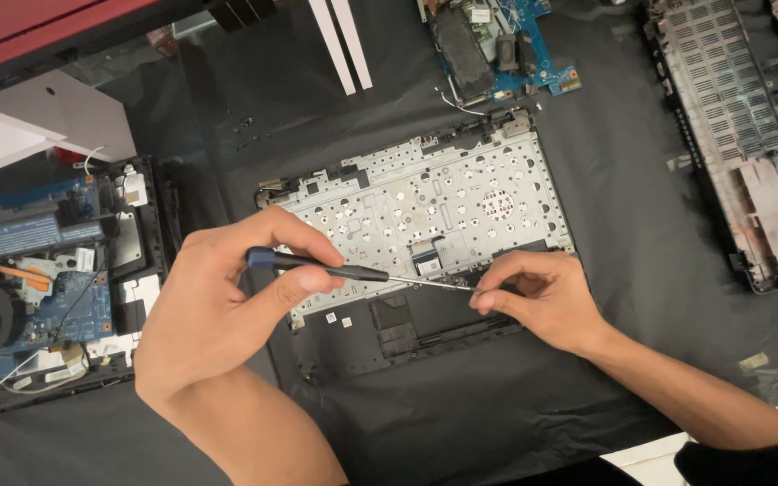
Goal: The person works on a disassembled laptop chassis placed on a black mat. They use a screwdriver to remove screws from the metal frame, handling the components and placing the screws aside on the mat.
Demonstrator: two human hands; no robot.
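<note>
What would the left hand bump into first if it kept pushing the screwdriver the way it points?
Probably the right hand: the screwdriver in the left hand points at its fingertips, already at the tip.

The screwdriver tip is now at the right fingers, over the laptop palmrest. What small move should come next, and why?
Probably lower the tip straight into the screw spot. The left hand grips the screwdriver by its handle, while the right hand pinches the shaft end over the upturned palmrest. The tip looks steadied but hidden by the fingers, so whether it is seated cannot be told.
</note>
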